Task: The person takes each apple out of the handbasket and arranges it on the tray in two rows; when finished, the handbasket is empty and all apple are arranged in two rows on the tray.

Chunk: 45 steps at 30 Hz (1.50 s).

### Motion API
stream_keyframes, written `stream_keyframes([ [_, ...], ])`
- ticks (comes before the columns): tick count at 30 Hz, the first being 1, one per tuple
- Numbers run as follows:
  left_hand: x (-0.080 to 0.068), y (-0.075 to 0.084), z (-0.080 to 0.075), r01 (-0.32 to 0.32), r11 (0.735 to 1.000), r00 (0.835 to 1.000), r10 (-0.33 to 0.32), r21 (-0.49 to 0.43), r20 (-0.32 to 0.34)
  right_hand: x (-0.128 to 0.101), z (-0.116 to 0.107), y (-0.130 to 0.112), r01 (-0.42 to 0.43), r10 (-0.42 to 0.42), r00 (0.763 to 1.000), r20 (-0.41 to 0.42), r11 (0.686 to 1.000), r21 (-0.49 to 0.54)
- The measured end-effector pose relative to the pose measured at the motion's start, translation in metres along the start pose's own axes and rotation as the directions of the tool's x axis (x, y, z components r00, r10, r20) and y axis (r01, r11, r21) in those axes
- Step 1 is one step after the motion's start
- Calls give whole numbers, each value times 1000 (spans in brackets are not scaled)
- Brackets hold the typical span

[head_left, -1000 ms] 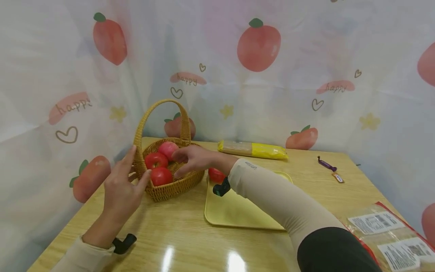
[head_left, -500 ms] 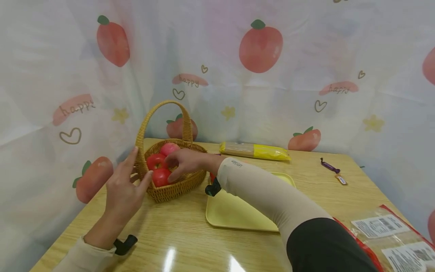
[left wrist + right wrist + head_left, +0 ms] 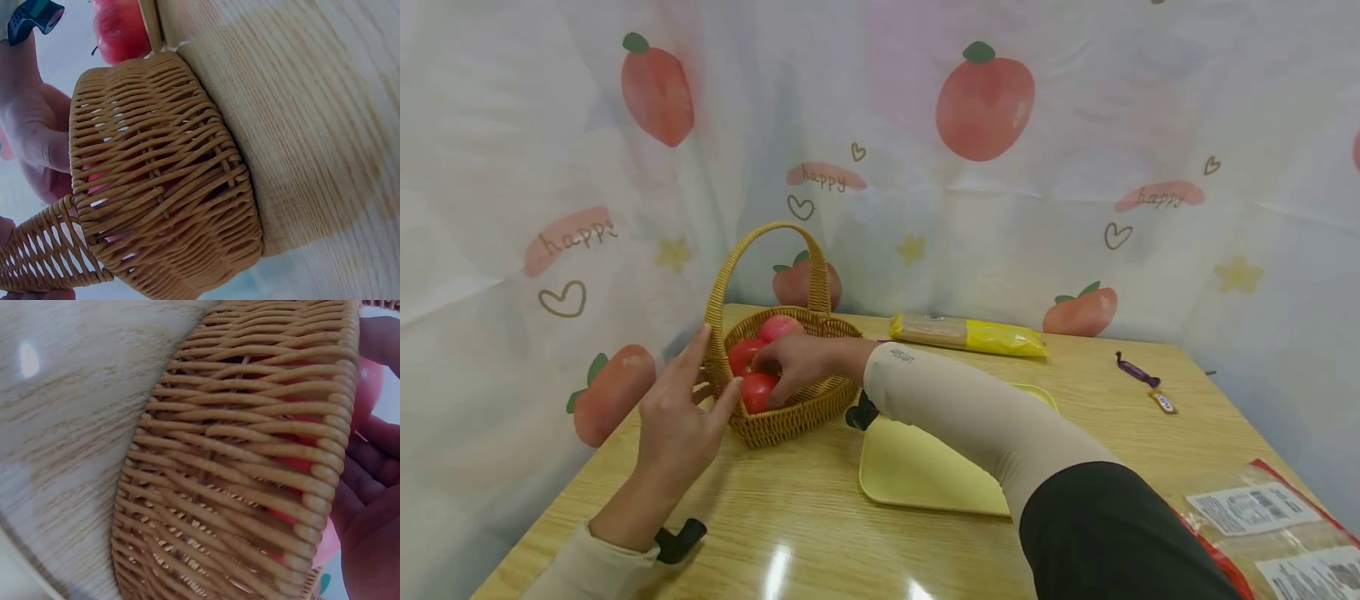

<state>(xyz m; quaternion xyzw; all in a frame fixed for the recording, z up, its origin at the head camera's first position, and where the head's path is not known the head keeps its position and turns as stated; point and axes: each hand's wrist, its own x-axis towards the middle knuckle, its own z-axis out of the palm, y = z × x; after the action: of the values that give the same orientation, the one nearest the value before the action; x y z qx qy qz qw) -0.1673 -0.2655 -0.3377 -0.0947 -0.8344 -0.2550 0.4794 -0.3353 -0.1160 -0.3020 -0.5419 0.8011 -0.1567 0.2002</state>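
Right hand: your right hand (image 3: 793,360) curls around the front red apple (image 3: 757,390) inside the wicker basket (image 3: 790,417).
Left hand: your left hand (image 3: 679,425), fingers spread, touches the basket's rim at 9 o'clock.
Basket: at 10 o'clock of the yellow tray (image 3: 917,471).

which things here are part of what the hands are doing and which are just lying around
In use: wicker basket, red apples, right hand reaching into the basket, left hand at its rim.

Lying about: yellow tray, yellow packet, purple wrapper, labelled bags.
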Motion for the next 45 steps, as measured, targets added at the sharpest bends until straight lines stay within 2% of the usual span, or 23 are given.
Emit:
stream_keyframes([
  [12,0,2,4,-9,1000,1000,8,-30,-12,8,-8,-9,-61,72,994,81,990,-130],
  [15,0,2,5,0,1000,1000,0,-30,-6,9,-8,-12,-95,113,988,106,982,-166],
  [20,-1,4,8,-6,1000,1000,5,-29,-5,10,-6,-10,-151,175,972,158,976,-154],
  [23,-1,4,9,-14,999,1000,14,-31,-12,11,-4,-8,-141,165,971,172,980,-139],
  [27,-1,4,9,-26,999,999,26,-25,-24,13,-3,-6,-98,124,979,162,982,-162],
  [35,0,4,8,-31,999,999,30,-26,-26,11,-1,-3,-97,118,987,108,977,-188],
  [45,0,-2,2,-22,1000,999,22,-8,-25,9,-4,-2,-87,90,996,17,989,-117],
])
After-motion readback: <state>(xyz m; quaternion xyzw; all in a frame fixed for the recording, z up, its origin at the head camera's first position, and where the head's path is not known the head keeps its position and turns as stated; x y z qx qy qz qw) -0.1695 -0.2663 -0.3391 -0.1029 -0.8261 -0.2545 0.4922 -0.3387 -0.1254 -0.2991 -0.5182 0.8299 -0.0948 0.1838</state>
